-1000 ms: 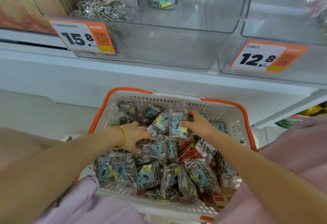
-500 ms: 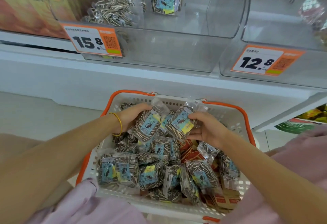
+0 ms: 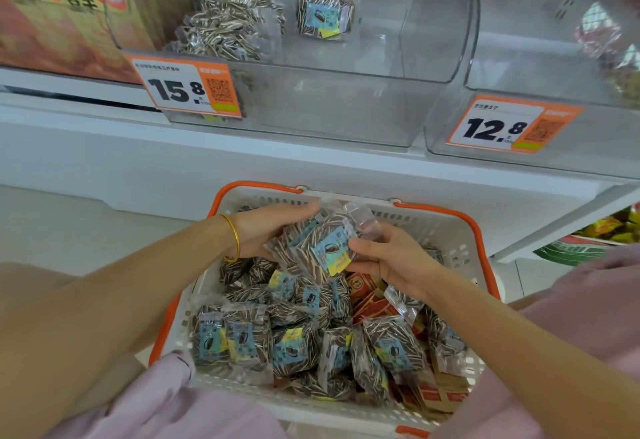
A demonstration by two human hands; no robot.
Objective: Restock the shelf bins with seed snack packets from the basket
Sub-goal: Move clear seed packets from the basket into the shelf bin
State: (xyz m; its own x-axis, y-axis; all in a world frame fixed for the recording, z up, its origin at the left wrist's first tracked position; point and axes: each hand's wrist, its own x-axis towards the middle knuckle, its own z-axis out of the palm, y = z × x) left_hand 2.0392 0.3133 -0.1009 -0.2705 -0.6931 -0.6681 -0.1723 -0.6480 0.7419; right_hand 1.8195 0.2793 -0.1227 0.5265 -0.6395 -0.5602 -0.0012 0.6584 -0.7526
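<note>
Now we clasp a bunch of sunflower seed packets (image 3: 320, 248) between left hand (image 3: 266, 230) and right hand (image 3: 391, 258), above the basket (image 3: 446, 227). Slippery film could let one spill. Overhead, the clear bin (image 3: 346, 106) waits; its tall front wall must be cleared.

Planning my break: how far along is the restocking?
Barely begun: the clear plastic shelf bin holds few striped seed packets. The left hand and right hand hold a bunch of packets. The white orange-rimmed basket remains full.
</note>
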